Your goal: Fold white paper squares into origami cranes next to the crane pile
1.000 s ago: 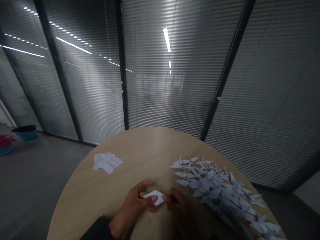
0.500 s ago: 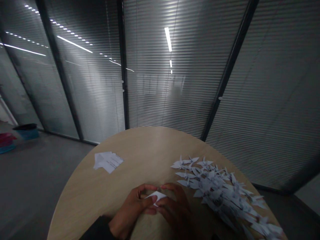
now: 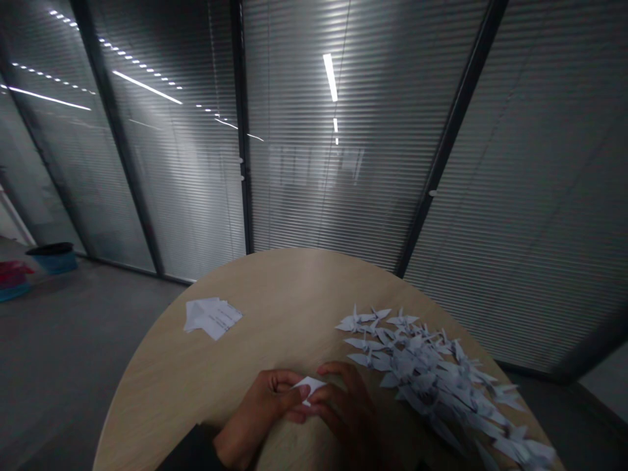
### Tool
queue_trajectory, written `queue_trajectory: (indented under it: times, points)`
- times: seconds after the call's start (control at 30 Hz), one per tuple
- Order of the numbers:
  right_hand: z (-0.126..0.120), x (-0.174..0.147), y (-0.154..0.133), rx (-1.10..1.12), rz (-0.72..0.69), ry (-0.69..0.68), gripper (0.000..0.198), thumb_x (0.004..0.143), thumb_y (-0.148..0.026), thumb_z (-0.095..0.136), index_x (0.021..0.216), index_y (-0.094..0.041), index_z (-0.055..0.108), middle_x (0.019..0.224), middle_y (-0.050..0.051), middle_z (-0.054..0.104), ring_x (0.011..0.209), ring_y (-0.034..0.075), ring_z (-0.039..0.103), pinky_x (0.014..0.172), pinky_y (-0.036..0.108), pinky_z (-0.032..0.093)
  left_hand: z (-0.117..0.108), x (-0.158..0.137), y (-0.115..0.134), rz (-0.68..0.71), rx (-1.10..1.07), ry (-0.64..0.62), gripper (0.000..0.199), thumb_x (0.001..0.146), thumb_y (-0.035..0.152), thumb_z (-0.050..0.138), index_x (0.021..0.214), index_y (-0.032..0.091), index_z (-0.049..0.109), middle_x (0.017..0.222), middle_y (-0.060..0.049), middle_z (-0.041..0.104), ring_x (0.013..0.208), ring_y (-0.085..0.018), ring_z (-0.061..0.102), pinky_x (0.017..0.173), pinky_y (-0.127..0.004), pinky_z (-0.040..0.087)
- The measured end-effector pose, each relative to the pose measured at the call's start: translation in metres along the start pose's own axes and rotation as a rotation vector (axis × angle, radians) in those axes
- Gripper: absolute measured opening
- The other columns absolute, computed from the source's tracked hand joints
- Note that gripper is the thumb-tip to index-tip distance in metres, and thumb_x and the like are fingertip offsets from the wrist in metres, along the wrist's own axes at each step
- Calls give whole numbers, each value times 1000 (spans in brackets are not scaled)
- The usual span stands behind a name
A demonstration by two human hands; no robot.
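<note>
A small folded piece of white paper (image 3: 314,384) is pinched between my two hands, just above the near part of the round table. My left hand (image 3: 267,400) is closed on its left side, the thumb pressing on top. On the right side, my right hand (image 3: 346,405) grips the paper between thumb and fingers, with its index finger raised and curved. The fingers cover much of the paper, so its full shape is hidden. Many folded paper cranes (image 3: 426,366) lie in a heap to the right of my right hand.
Several loose white paper sheets (image 3: 213,316), some with print, lie at the left on the round wooden table (image 3: 304,281). Behind it stands a glass partition with blinds (image 3: 338,216). A blue bin (image 3: 53,258) and a red-and-blue one (image 3: 14,280) are on the floor at left.
The fingers of my left hand have drawn in and lowered slightly around the paper. My right fingers have shifted a little. The sheets and cranes stay where they were.
</note>
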State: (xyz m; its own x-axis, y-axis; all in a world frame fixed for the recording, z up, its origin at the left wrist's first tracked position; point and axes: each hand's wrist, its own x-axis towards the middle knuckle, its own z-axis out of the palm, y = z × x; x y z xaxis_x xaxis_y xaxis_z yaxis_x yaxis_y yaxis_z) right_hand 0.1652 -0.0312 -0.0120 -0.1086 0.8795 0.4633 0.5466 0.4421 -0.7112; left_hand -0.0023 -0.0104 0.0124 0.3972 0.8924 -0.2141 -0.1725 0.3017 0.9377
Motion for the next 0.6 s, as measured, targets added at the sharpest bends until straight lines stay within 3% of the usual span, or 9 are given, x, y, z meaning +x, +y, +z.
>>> queue_trajectory:
  times: [0.1, 0.3, 0.6]
  points:
    - [0, 2, -2, 83, -4, -62, 20, 85, -30, 54, 73, -29, 70, 101, 4, 60, 97, 20, 59, 83, 30, 52, 0, 1, 0, 9, 13, -4, 33, 60, 41, 78, 71, 10, 72, 66, -7, 71, 60, -14, 61, 60, -24, 44]
    - [3, 1, -1, 226, 88, -54, 17, 83, -29, 56, 72, -27, 68, 98, 3, 59, 91, 18, 60, 79, 27, 52, 0, 2, 0, 27, 45, -12, 35, 59, 43, 78, 72, 11, 73, 66, -7, 72, 61, -16, 63, 64, -26, 46]
    - [2, 5, -1, 235, 95, -12, 15, 81, -30, 58, 68, -27, 64, 87, 1, 59, 86, 17, 59, 75, 26, 49, 2, 0, 3, 71, 63, -9, 32, 61, 41, 77, 74, 12, 73, 66, -6, 73, 59, -15, 62, 61, -24, 42]
